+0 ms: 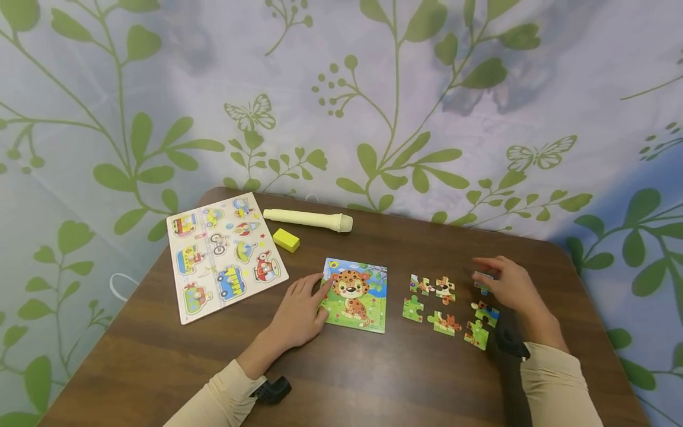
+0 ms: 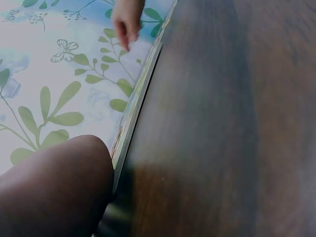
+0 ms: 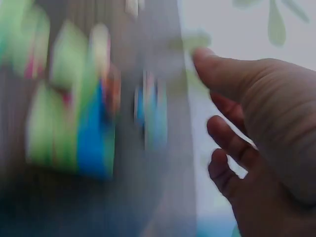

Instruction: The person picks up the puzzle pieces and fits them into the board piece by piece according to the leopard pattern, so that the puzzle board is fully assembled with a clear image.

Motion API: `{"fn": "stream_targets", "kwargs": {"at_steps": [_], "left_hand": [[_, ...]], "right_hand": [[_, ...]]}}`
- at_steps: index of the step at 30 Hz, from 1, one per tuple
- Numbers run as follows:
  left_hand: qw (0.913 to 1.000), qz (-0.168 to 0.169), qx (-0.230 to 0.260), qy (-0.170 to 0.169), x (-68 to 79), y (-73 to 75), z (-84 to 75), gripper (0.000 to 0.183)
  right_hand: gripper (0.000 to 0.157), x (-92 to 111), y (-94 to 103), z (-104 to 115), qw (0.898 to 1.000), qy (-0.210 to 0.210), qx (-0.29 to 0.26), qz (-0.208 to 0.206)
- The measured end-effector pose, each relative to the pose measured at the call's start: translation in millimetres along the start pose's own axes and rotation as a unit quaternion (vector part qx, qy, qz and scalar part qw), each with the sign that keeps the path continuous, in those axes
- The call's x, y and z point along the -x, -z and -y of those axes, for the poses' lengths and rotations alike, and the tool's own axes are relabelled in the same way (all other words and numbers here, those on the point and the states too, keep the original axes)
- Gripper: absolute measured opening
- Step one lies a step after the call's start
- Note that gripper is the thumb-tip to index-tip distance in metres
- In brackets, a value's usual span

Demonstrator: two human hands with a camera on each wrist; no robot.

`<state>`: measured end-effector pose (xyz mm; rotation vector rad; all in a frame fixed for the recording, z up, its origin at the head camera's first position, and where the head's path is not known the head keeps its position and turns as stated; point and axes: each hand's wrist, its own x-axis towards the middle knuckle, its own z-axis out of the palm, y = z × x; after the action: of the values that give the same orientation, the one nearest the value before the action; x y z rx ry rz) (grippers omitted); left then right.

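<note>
My left hand (image 1: 300, 309) rests at the left edge of a square picture puzzle (image 1: 353, 296) of a spotted leopard cub, index finger and thumb spread along that side. In the left wrist view the puzzle's edge (image 2: 132, 116) runs past the thumb. On the right, several loose jigsaw pieces (image 1: 444, 323) lie in short rows. My right hand (image 1: 512, 286) hovers at the far right piece (image 1: 482, 283), partly covering it. In the right wrist view its thumb and fingers are apart with nothing between them, and the blurred piece (image 3: 155, 116) lies beyond.
A wooden vehicle puzzle board (image 1: 226, 258) lies at the left of the brown table (image 1: 384, 379). Behind the leopard puzzle are a yellow block (image 1: 286, 240) and a cream microphone-shaped stick (image 1: 309, 219). A leaf-patterned curtain (image 1: 341, 118) hangs along the table's back edge.
</note>
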<state>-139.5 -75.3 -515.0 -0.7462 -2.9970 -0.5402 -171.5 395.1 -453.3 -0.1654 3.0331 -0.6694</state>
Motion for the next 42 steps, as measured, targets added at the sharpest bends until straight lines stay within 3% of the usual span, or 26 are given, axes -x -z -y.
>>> {"fn": "stream_targets", "kwargs": {"at_steps": [4,8,19,23,27,33,37,42], "left_hand": [[1.0,0.002,0.003,0.004,0.9,1.7,0.6,0.062],[1.0,-0.004,0.0,0.002,1.2,2.1,1.3,0.06],[0.9999,-0.012,0.012,0.001,-0.3,2.3,-2.2,0.06],[0.9998,-0.019,0.009,0.0,-0.4,2.7,-2.2,0.061],[0.9999,-0.013,0.006,0.001,0.0,1.1,-2.1,0.061],[0.9996,-0.024,0.009,-0.008,0.5,0.4,-0.7,0.06],[0.9995,-0.027,0.011,-0.014,-0.1,1.5,-0.3,0.06],[0.9994,-0.031,0.011,-0.014,-0.3,0.6,-1.3,0.061]], "right_hand": [[0.061,14,5.1,-44,0.999,-0.031,0.014,0.038],[0.065,18,1.7,-62,0.998,-0.025,0.023,0.052],[0.047,12,2.6,-52,0.999,0.002,0.042,0.032],[0.044,9,-0.8,-47,0.996,0.032,0.078,0.02],[0.045,8,-7.6,-41,0.996,0.034,0.083,0.008],[0.045,-2,-19.8,-5,0.997,0.05,0.051,-0.006],[0.04,-16,-33.1,37,0.995,0.087,0.046,-0.007],[0.037,-27,-56.2,98,0.988,0.133,0.078,0.004]]}}
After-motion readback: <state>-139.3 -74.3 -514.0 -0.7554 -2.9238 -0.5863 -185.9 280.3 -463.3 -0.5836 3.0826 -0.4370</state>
